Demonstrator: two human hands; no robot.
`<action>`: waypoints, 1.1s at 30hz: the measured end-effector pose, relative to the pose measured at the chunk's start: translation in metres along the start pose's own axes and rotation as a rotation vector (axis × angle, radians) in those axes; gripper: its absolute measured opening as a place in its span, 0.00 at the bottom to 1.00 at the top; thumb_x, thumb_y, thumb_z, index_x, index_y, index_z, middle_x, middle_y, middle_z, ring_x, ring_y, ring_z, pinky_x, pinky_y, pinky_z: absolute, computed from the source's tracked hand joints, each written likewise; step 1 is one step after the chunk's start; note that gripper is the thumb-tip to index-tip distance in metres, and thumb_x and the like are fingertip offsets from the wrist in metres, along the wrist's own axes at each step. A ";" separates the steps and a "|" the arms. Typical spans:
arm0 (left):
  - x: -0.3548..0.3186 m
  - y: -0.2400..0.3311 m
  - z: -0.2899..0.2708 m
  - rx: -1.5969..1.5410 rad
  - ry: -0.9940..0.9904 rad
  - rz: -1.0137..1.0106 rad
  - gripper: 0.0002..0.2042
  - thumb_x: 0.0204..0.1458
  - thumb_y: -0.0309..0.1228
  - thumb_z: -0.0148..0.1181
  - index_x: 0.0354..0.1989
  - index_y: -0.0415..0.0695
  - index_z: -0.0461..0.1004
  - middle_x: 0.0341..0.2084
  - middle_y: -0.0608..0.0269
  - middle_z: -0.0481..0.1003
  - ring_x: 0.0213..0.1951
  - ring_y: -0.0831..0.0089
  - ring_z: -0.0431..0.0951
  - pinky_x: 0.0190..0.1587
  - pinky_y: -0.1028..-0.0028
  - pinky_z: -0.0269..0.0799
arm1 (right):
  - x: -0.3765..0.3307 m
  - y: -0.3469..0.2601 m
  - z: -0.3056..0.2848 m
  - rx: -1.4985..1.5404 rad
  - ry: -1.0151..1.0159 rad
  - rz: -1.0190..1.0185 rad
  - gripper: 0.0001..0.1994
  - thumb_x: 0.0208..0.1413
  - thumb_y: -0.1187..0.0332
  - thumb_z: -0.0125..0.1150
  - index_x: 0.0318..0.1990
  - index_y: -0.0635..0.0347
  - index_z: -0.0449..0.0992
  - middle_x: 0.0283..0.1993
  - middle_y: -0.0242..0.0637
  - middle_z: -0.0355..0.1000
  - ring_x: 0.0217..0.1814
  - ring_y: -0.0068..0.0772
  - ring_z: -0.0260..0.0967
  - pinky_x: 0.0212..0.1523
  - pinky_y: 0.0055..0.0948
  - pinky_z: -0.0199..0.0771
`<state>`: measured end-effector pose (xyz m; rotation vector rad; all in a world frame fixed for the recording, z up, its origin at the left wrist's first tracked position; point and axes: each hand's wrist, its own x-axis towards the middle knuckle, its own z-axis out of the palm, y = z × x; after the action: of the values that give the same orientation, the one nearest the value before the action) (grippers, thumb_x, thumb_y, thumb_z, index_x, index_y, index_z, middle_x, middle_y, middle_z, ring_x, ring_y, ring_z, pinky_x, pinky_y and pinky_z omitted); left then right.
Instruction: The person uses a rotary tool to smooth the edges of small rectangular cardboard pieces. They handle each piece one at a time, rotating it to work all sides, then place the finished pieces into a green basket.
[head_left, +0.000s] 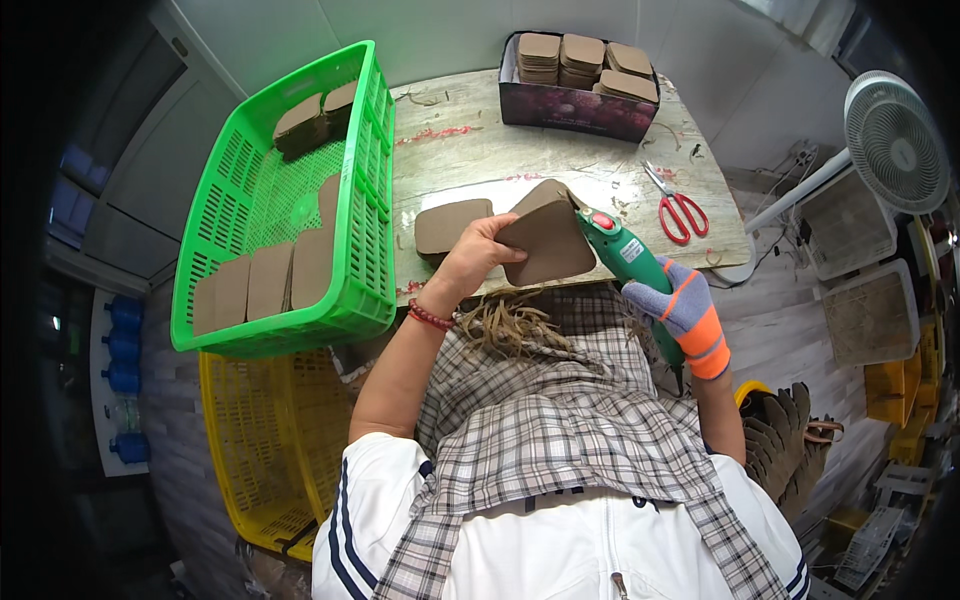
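My left hand [478,258] pinches a brown rounded-corner pad [555,245] by its left side, thumb on top. Part of another brown piece shows behind its upper edge. A grey-and-orange glove covers my right hand [690,315], which is wrapped round a green electric cutter [625,250] with a red button. The cutter's head meets the pad's upper right corner; its blade is hard to make out. Left of the pad, a small stack of brown pads [452,226] lies on the table. Thin brown trimmings [515,325] are heaped on my lap below my left hand.
A green plastic crate [370,270] with stacked pads stands at the left, above a yellow crate [260,440]. At the back of the table [440,105] is a dark box [580,108] of pads. Red-handled scissors [682,215] lie right; a white fan [895,140] stands beyond.
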<state>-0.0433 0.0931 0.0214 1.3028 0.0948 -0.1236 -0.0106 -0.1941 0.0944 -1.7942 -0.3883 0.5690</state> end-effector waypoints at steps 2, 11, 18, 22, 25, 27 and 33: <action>-0.002 0.004 -0.004 0.097 0.031 0.049 0.18 0.42 0.11 0.57 0.44 0.38 0.73 0.35 0.67 0.75 0.37 0.80 0.73 0.43 0.80 0.69 | 0.002 0.003 0.000 0.041 -0.022 0.019 0.15 0.47 0.67 0.67 0.39 0.66 0.74 0.23 0.27 0.70 0.22 0.13 0.62 0.23 0.17 0.63; -0.008 0.028 -0.027 0.087 0.210 0.188 0.12 0.41 0.15 0.63 0.32 0.42 0.71 0.28 0.67 0.76 0.30 0.82 0.75 0.34 0.81 0.71 | 0.003 0.011 0.000 0.089 -0.103 0.047 0.13 0.47 0.65 0.68 0.35 0.65 0.74 0.19 0.27 0.68 0.17 0.15 0.62 0.18 0.18 0.61; -0.007 0.034 -0.029 0.072 0.188 0.220 0.08 0.42 0.18 0.64 0.32 0.39 0.74 0.28 0.66 0.77 0.29 0.82 0.75 0.34 0.80 0.72 | 0.001 0.007 0.005 0.030 -0.147 0.095 0.17 0.46 0.63 0.69 0.38 0.65 0.75 0.19 0.27 0.68 0.16 0.14 0.62 0.17 0.17 0.61; -0.008 0.036 -0.021 0.204 0.136 0.143 0.09 0.41 0.19 0.65 0.33 0.39 0.75 0.27 0.68 0.77 0.29 0.83 0.74 0.34 0.82 0.71 | 0.001 0.013 0.008 0.002 -0.168 0.047 0.17 0.45 0.62 0.70 0.38 0.65 0.75 0.19 0.27 0.68 0.17 0.13 0.61 0.17 0.17 0.60; -0.008 0.035 -0.013 0.249 0.025 0.091 0.09 0.41 0.19 0.65 0.33 0.39 0.75 0.27 0.69 0.76 0.28 0.84 0.74 0.33 0.82 0.71 | 0.002 0.015 0.010 -0.006 -0.169 0.060 0.17 0.46 0.62 0.70 0.38 0.65 0.76 0.19 0.27 0.68 0.17 0.13 0.61 0.18 0.17 0.60; -0.007 0.032 -0.011 0.274 -0.044 0.036 0.09 0.41 0.18 0.65 0.32 0.39 0.75 0.27 0.69 0.76 0.30 0.83 0.74 0.36 0.81 0.71 | 0.003 0.010 0.012 -0.014 -0.172 0.054 0.17 0.46 0.61 0.70 0.38 0.66 0.76 0.19 0.27 0.68 0.17 0.13 0.61 0.18 0.16 0.60; -0.012 0.034 0.012 0.478 -0.122 -0.076 0.17 0.40 0.16 0.64 0.41 0.38 0.72 0.30 0.66 0.76 0.34 0.80 0.74 0.40 0.80 0.70 | 0.006 0.007 0.022 -0.014 -0.192 0.038 0.19 0.46 0.60 0.70 0.39 0.66 0.75 0.20 0.26 0.68 0.19 0.12 0.62 0.19 0.16 0.61</action>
<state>-0.0500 0.0905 0.0586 1.7653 0.0091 -0.3039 -0.0182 -0.1751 0.0811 -1.7689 -0.4908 0.7696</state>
